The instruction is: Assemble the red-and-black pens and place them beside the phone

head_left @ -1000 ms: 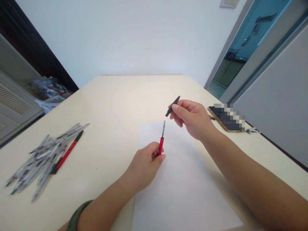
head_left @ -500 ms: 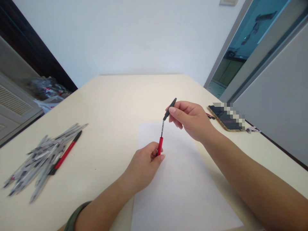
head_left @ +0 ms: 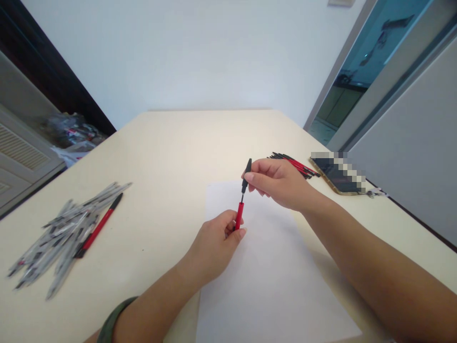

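Observation:
My left hand [head_left: 210,245] is closed round a red pen barrel [head_left: 239,216], which stands nearly upright over a white sheet of paper [head_left: 260,281]. Above it, my right hand [head_left: 282,183] pinches a black tapered pen end [head_left: 247,177] between thumb and fingers. A short stretch of thin refill [head_left: 243,197] shows between the black end and the barrel's open top. The refill's lower part is hidden inside the barrel, and my left fingers cover the barrel's bottom.
Left on the cream table [head_left: 171,157] lies a pile of clear, thin pen-like sticks [head_left: 62,238], with a red and black pen [head_left: 98,231] along its right side. Several red and black pens [head_left: 298,166] lie behind my right hand, beside a phone [head_left: 330,176].
My right hand has moved down and slightly left, bringing the black end closer to the barrel, so less refill shows. More of the red and black pens behind it are visible. My left hand stays put.

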`<state>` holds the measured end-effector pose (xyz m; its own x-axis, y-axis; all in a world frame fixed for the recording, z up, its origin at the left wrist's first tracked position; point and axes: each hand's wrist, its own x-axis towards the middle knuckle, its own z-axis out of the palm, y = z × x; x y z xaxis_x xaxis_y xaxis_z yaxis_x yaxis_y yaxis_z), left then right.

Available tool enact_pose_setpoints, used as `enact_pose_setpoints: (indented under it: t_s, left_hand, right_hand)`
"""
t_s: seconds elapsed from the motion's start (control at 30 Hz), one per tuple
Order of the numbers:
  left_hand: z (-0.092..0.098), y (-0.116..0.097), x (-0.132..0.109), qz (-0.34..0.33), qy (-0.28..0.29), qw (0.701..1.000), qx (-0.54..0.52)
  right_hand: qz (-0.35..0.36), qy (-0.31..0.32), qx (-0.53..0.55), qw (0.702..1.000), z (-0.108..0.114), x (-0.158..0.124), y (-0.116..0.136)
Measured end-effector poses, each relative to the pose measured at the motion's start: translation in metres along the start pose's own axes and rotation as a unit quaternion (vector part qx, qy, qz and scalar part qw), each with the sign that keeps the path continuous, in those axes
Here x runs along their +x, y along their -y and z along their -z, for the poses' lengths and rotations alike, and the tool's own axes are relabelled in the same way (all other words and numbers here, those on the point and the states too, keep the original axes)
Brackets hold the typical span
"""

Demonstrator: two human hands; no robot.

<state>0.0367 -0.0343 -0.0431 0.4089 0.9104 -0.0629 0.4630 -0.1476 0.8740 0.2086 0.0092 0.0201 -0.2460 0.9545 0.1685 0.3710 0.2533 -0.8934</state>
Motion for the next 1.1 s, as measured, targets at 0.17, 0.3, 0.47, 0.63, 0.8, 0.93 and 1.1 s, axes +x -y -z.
enact_pose_setpoints:
  t_s: [0.17, 0.3, 0.47, 0.63, 0.8, 0.93, 1.1]
  left_hand:
    - [0.0, -0.003, 0.0, -0.006, -0.014, 1.0, -0.026]
    - [0.001, -0.005, 0.0, -0.017, -0.029, 0.999, -0.024]
    - [0.002, -0.008, 0.0, -0.017, -0.042, 0.999, 0.004]
    - [0.005, -0.011, 0.002, -0.021, -0.066, 0.998, 0.013]
    - [0.006, -0.011, 0.003, 0.0, -0.057, 0.998, 0.007]
    - [0.006, -0.01, 0.005, 0.01, -0.06, 0.998, -0.015]
    - [0.007, -0.005, 0.006, 0.03, -0.054, 0.997, -0.035]
  right_hand:
    - [-0.018, 0.05, 0.031, 0.998, -0.003, -0.002, 0.0]
    - [-0.031, 0.032, 0.117, 0.992, -0.003, -0.006, -0.01]
    - [-0.037, 0.007, 0.21, 0.977, -0.003, -0.015, -0.026]
    - [-0.034, 0.003, 0.226, 0.974, -0.003, -0.018, -0.033]
    - [-0.026, 0.011, 0.24, 0.97, -0.005, -0.017, -0.037]
    - [-0.033, 0.013, 0.24, 0.97, -0.006, -0.016, -0.041]
    - [-0.041, 0.006, 0.24, 0.97, -0.008, -0.015, -0.043]
